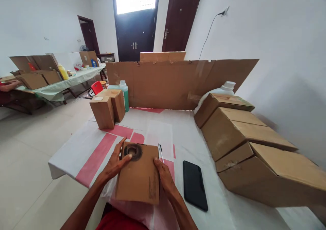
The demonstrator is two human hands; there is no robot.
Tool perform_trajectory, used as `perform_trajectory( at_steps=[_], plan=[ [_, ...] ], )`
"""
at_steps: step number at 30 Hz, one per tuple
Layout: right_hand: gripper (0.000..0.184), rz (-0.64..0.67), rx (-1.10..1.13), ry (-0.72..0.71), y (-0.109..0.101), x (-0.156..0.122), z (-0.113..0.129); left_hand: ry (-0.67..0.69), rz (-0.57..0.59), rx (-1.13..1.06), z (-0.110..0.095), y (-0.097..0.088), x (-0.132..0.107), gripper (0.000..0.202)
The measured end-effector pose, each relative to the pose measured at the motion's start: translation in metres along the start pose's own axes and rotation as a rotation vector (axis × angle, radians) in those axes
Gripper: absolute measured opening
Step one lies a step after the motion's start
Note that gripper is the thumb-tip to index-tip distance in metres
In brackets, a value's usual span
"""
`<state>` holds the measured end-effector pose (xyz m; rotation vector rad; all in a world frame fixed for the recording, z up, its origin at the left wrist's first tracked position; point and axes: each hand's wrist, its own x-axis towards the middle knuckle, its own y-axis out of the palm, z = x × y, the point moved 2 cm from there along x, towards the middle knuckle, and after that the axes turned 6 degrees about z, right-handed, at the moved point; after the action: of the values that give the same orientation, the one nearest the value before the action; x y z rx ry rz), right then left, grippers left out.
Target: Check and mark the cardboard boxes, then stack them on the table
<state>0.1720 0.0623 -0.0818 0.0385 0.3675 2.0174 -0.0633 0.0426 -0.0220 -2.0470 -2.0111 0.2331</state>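
Observation:
A small brown cardboard box [137, 179] is held between my two hands at the near edge of the table. Near its top left corner is a dark ring-shaped mark [136, 152], and small print runs along its lower right side. My left hand [117, 161] grips the left side, with the thumb lying on the face by the ring. Along the right side, my right hand [163, 174] has its thumb at the edge; its other fingers are hidden. Just beyond that hand lies a pen [161, 152]. To the right rests a black phone [195, 185].
Several cardboard boxes [244, 135] line the table's right side. Two smaller boxes [103, 112] stand at the back left beside a bottle of green liquid [124, 97]. An upright cardboard sheet [163, 84] bounds the back. Another person's arm [10, 85] shows at a far table.

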Motion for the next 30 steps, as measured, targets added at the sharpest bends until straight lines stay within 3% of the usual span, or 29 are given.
perform_trajectory(
  at_steps=[3,5,7,9,12,14,16,18,21,25,30],
  plan=[
    [0.075,-0.22,-0.217,0.01,-0.001,-0.026,-0.004,-0.133,0.121,-0.207,0.001,0.022,-0.03,0.077],
    [0.087,-0.441,-0.42,-0.074,0.005,-0.032,0.006,-0.156,0.116,-0.218,-0.003,0.029,-0.045,0.073],
    [0.092,-0.544,-0.611,-0.168,0.02,-0.032,0.021,-0.161,0.096,-0.203,-0.01,0.032,-0.057,0.071],
    [0.082,-0.516,-0.776,-0.207,0.042,-0.028,0.035,-0.17,0.063,-0.181,-0.016,0.031,-0.066,0.069],
    [0.05,-0.435,-0.939,-0.168,0.071,-0.027,0.047,-0.198,0.034,-0.152,-0.02,0.027,-0.076,0.066],
    [0.036,-0.422,-0.997,-0.152,0.083,-0.03,0.049,-0.217,0.018,-0.135,-0.018,0.024,-0.081,0.065],
    [0.035,-0.404,-0.991,-0.174,0.083,-0.032,0.049,-0.228,0.003,-0.122,-0.016,0.023,-0.083,0.063],
    [0.04,-0.362,-0.896,-0.202,0.069,-0.032,0.046,-0.223,0.015,-0.121,-0.015,0.023,-0.082,0.061],
    [0.042,-0.426,-0.783,-0.129,0.026,-0.026,0.042,-0.214,0.082,-0.136,-0.014,0.025,-0.078,0.06],
    [0.02,-0.547,-0.853,0.063,-0.03,-0.011,0.032,-0.198,0.177,-0.153,-0.01,0.029,-0.074,0.082],
    [0.025,-0.525,-0.815,0.106,-0.048,0.006,0.018,-0.158,0.29,-0.148,0.001,0.029,-0.07,0.111]
  ],
)
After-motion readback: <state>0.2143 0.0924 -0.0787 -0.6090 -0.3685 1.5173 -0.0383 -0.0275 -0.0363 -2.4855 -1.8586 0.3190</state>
